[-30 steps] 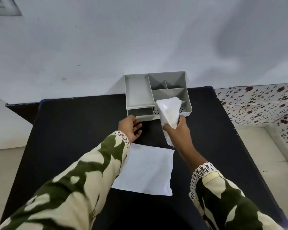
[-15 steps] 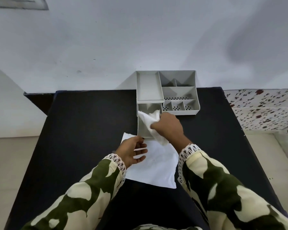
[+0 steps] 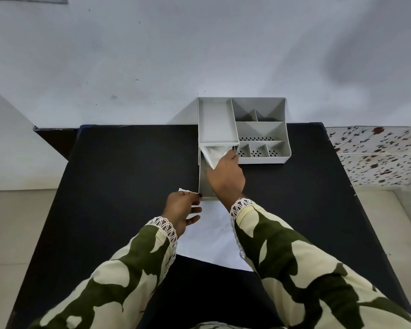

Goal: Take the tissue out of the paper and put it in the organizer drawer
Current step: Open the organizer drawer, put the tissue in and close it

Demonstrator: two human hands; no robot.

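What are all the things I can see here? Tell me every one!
Table: one, black, against the wall.
Organizer: one, grey, far edge of the table, several open compartments.
Drawer: one, grey, pulled out from the organizer's left side.
Tissue: one, white, going into the back of the drawer.
Paper: one sheet, white, flat on the table, near end of the drawer.
Wall: grey-white, behind the table.
Left hand: over the paper's far-left corner, by the drawer's front.
Right hand: in the drawer, holding the tissue.
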